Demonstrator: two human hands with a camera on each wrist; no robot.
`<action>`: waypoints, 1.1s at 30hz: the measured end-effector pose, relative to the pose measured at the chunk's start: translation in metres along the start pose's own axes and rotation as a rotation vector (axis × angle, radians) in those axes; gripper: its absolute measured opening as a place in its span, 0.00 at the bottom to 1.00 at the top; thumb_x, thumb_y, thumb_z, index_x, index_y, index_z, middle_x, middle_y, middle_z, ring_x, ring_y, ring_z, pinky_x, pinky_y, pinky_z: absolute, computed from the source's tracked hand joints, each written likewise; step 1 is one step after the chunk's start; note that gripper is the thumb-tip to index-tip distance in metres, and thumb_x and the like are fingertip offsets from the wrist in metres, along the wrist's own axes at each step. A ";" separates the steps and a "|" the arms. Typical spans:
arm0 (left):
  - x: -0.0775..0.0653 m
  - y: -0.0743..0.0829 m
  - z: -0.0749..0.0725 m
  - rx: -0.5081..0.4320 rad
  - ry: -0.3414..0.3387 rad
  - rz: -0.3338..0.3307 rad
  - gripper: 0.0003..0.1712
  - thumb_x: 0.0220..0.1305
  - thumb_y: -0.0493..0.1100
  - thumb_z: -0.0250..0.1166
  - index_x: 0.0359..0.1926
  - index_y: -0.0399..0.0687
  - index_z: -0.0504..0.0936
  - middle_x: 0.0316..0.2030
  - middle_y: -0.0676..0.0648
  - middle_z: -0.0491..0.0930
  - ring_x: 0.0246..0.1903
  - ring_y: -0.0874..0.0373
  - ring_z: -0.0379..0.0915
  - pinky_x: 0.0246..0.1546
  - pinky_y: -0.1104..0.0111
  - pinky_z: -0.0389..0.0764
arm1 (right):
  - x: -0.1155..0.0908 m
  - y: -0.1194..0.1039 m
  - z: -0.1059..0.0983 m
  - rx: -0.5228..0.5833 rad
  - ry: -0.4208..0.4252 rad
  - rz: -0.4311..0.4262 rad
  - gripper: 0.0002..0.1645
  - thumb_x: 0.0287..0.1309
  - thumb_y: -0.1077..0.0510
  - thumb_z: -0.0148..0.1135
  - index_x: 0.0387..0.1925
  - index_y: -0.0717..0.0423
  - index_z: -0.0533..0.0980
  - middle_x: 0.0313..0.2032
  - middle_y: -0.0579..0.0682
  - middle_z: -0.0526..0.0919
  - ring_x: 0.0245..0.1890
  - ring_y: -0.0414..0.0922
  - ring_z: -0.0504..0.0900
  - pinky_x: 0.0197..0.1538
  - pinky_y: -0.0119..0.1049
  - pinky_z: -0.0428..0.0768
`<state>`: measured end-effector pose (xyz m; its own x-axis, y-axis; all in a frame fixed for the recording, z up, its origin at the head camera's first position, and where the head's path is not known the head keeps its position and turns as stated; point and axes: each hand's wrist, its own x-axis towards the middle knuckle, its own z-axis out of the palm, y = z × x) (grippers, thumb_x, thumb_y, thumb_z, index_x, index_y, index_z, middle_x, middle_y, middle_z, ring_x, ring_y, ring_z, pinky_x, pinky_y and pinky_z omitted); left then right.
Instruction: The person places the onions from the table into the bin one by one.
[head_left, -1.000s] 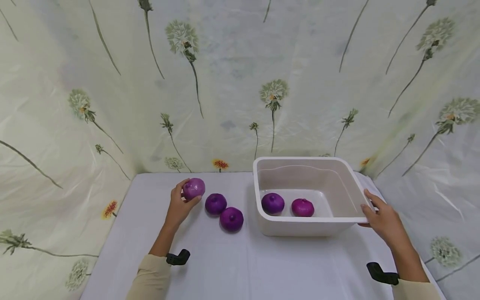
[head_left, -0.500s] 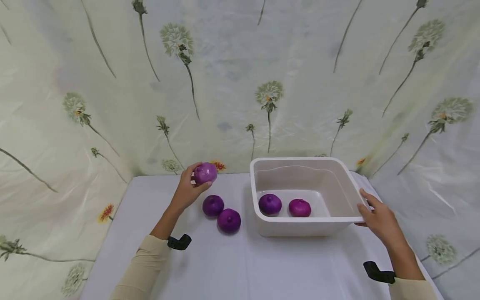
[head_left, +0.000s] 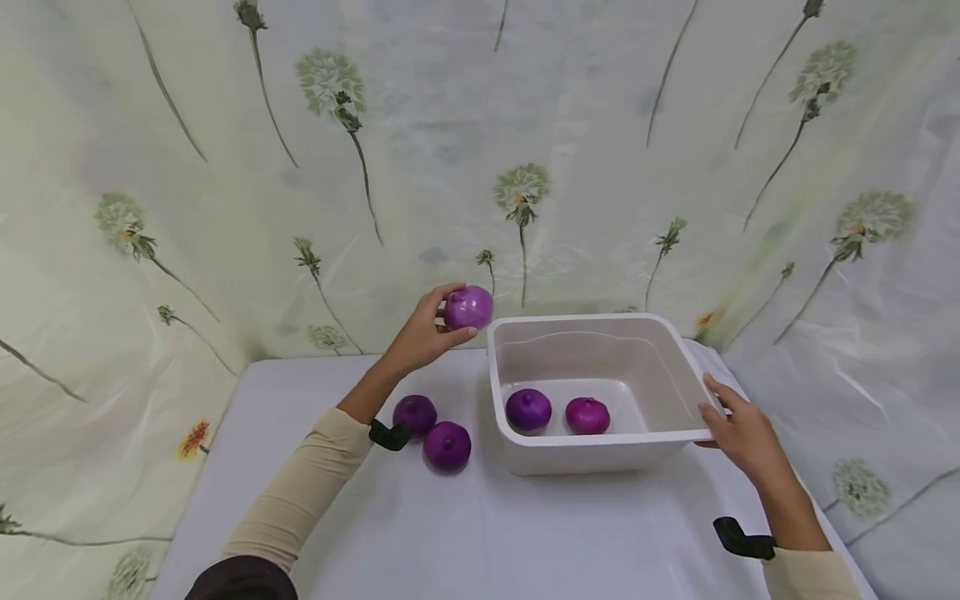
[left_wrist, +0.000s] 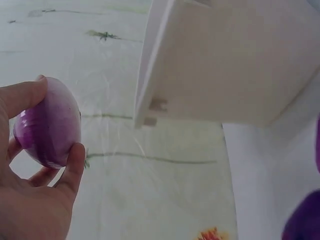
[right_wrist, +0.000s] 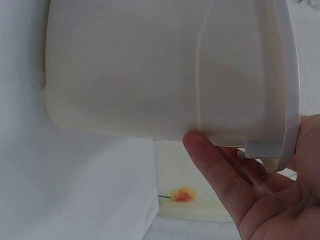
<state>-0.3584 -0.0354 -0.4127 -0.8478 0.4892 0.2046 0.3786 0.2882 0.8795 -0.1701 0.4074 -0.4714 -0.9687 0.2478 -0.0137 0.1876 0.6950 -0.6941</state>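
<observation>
Purple onion (head_left: 471, 308) gripped by left hand (head_left: 422, 337); right hand (head_left: 742, 432) grips white tub (head_left: 600, 439)

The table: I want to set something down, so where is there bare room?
Free: the near tablecloth before the tub, between both sleeves; the far-left corner beyond the left forearm. Crowded: left of the tub, where two onions sit.

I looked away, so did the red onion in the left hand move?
Yes: in the head view, the red onion went up and rightward, from below to above the far table edge.
</observation>
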 end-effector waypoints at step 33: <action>0.095 0.043 0.157 0.116 -0.546 0.213 0.41 0.58 0.35 0.73 0.70 0.49 0.66 0.68 0.42 0.68 0.65 0.48 0.69 0.62 0.63 0.76 | -0.005 -0.001 -0.004 0.008 0.020 0.051 0.35 0.74 0.60 0.49 0.77 0.59 0.52 0.63 0.77 0.66 0.49 0.72 0.81 0.36 0.46 0.87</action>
<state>-0.3649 0.1526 -0.4228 -0.4466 0.8898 0.0940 0.5834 0.2099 0.7846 -0.1648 0.4080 -0.4683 -0.9544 0.2964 -0.0348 0.2353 0.6758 -0.6985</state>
